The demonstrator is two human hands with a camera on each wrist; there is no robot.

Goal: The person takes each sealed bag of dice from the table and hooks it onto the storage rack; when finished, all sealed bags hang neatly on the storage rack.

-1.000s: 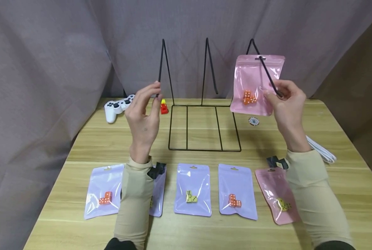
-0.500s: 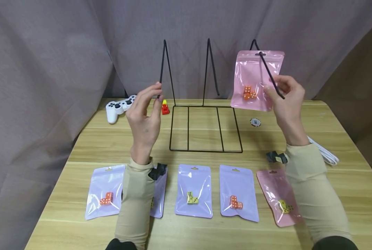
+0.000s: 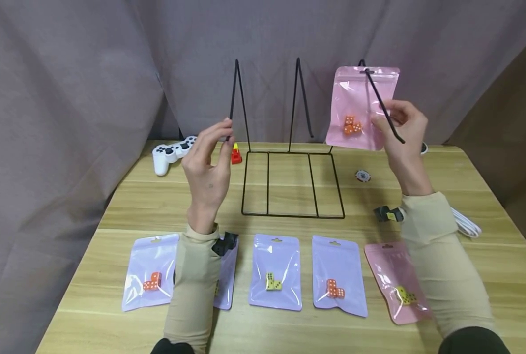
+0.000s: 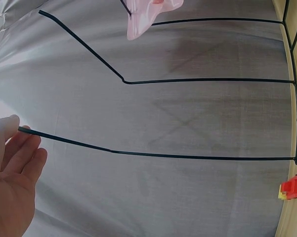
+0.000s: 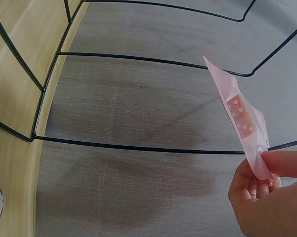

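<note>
A black wire rack (image 3: 294, 215) stands at the back of the table, with three hooks sloping forward. On its left hook (image 3: 241, 91), my left hand (image 3: 207, 182) pinches the free end between thumb and fingertips, as the left wrist view shows. My right hand (image 3: 405, 145) pinches the lower right edge of a pink zip bag (image 3: 344, 98). Orange dice (image 3: 352, 126) show through its front. The right hook (image 3: 381, 98) passes through the bag's hang slot, and the bag sits high up on it. The middle hook (image 3: 304, 101) carries nothing.
In front lie several lilac bags (image 3: 275, 255) with dice and another pink bag (image 3: 384, 270) with yellow dice, partly under my right sleeve. Around the rack are a white game controller (image 3: 161, 160), a red toy (image 3: 236, 157), a poker chip (image 3: 363, 175) and a white cable (image 3: 466, 226).
My right hand has moved up and back, sliding the pink bag farther up the right hook. The left hand keeps its pinch on the left hook's end. The head view has shifted slightly.
</note>
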